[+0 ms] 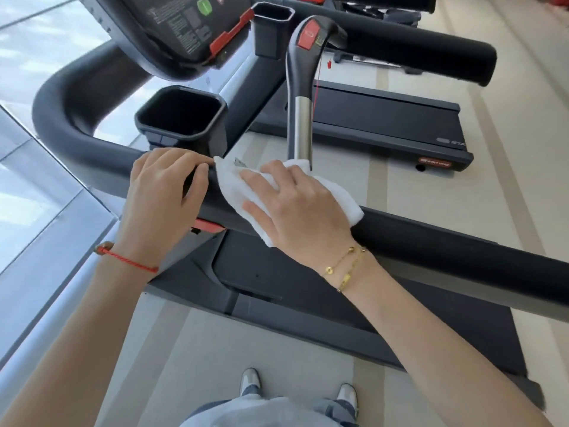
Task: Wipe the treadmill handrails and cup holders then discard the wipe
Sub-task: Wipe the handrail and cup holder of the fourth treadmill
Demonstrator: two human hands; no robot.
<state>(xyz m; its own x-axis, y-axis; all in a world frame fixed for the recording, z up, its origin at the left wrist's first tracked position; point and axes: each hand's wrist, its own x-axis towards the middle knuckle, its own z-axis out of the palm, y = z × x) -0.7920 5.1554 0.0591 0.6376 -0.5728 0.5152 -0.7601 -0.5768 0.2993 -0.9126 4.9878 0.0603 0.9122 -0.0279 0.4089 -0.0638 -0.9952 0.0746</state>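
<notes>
A black padded handrail (446, 245) of the treadmill runs across the middle of the head view. My right hand (295, 208) lies over a white wipe (234, 192) and presses it against the rail with fingers spread. My left hand (166, 186) grips the same rail just to the left, fingers curled over it. Right behind my left hand is a black square cup holder (181, 118). A second cup holder (271, 23) sits farther back beside the console (184, 29).
A silver and black grip post (303, 87) with a red button rises just behind the wipe. Another treadmill (385, 118) stands beyond on the beige floor. A glass wall (37, 186) runs along the left. My shoes (251, 380) stand below on the floor.
</notes>
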